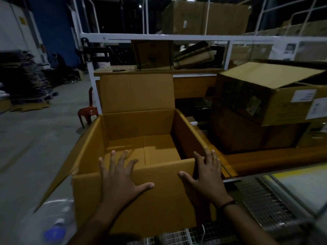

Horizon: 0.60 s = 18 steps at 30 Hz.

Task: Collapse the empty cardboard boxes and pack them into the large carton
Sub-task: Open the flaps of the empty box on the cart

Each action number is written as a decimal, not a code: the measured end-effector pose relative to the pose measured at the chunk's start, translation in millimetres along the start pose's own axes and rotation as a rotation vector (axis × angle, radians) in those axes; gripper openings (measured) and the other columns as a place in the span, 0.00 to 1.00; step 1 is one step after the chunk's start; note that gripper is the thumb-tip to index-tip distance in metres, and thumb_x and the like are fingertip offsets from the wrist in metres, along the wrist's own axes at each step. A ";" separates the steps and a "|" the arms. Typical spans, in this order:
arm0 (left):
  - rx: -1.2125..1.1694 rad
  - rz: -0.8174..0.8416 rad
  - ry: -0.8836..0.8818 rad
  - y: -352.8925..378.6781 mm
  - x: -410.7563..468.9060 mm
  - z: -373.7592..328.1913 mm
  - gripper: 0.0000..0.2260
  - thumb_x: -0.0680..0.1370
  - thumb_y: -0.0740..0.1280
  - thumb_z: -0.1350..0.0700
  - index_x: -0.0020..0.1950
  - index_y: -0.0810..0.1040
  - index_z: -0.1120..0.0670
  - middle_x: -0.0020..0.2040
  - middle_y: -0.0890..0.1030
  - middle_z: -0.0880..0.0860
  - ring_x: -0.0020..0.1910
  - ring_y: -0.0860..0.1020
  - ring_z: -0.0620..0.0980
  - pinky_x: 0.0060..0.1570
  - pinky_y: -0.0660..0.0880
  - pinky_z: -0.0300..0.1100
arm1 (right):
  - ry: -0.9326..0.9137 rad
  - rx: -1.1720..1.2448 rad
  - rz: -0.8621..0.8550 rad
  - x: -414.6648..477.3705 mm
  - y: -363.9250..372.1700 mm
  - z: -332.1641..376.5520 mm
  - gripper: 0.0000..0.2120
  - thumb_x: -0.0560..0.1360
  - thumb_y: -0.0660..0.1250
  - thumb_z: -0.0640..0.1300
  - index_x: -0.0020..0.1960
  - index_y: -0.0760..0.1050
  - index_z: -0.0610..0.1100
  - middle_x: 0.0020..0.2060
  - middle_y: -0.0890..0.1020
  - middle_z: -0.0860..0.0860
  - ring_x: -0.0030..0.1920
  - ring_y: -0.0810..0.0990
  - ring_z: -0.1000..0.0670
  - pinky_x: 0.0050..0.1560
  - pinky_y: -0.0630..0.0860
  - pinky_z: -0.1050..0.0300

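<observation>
An open, empty brown cardboard box [138, 124] stands in front of me with its flaps spread: the far flap upright, the left flap hanging outward, the near flap folded toward me. My left hand [120, 175] lies flat on the near flap with fingers spread and straight. My right hand [205, 174] rests with straight fingers at the box's near right corner, thumb on the near flap, fingers reaching over the right edge. Neither hand curls round anything.
Stacked cardboard cartons [265, 106] sit on a wooden counter [265, 160] to the right. A white metal rack [159, 38] with more cartons stands behind. A red plastic stool [87, 112] is at left, a wire grid surface [265, 206] at lower right, a fan [53, 225] at lower left.
</observation>
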<state>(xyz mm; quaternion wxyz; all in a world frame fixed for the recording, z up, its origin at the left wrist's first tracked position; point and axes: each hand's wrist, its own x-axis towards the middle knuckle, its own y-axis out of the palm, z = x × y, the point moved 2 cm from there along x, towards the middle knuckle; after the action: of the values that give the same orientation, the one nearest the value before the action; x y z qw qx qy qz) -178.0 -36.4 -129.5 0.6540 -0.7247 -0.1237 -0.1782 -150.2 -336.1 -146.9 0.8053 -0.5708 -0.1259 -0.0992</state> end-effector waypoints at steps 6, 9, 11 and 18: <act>-0.058 0.009 0.204 11.0 30.3 -74.4 0.44 0.66 0.53 0.15 0.70 0.76 0.41 0.77 0.71 0.51 0.81 0.60 0.59 0.76 0.46 0.70 | 0.051 0.035 -0.034 -21.3 -13.6 -13.3 0.43 0.73 0.54 0.78 0.81 0.53 0.57 0.83 0.45 0.50 0.82 0.40 0.44 0.79 0.45 0.38; -0.131 0.019 0.293 14.9 40.8 -103.6 0.42 0.69 0.51 0.16 0.72 0.73 0.40 0.79 0.68 0.49 0.82 0.57 0.56 0.77 0.44 0.68 | 0.110 0.046 -0.091 -35.7 -29.0 -31.6 0.43 0.71 0.48 0.79 0.80 0.56 0.57 0.83 0.48 0.50 0.82 0.43 0.44 0.80 0.48 0.38; -0.188 0.027 0.350 16.7 45.0 -121.5 0.42 0.69 0.49 0.16 0.73 0.72 0.40 0.80 0.65 0.48 0.82 0.54 0.55 0.78 0.43 0.67 | 0.162 0.048 -0.119 -47.7 -39.8 -45.0 0.42 0.72 0.47 0.79 0.79 0.58 0.57 0.83 0.48 0.50 0.82 0.43 0.46 0.79 0.48 0.39; -0.312 0.061 0.547 16.7 60.7 -189.0 0.41 0.71 0.48 0.18 0.76 0.67 0.39 0.82 0.61 0.47 0.83 0.52 0.55 0.78 0.42 0.66 | 0.347 -0.005 -0.304 -79.8 -90.9 -97.5 0.35 0.76 0.60 0.71 0.76 0.65 0.54 0.80 0.58 0.49 0.81 0.52 0.44 0.76 0.60 0.37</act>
<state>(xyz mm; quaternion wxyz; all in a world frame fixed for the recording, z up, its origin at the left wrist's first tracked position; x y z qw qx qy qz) -134.3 -229.1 -103.8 0.5490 -0.7449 0.1074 -0.3636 -244.8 -456.9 -121.7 0.7892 -0.5216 -0.0700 -0.3165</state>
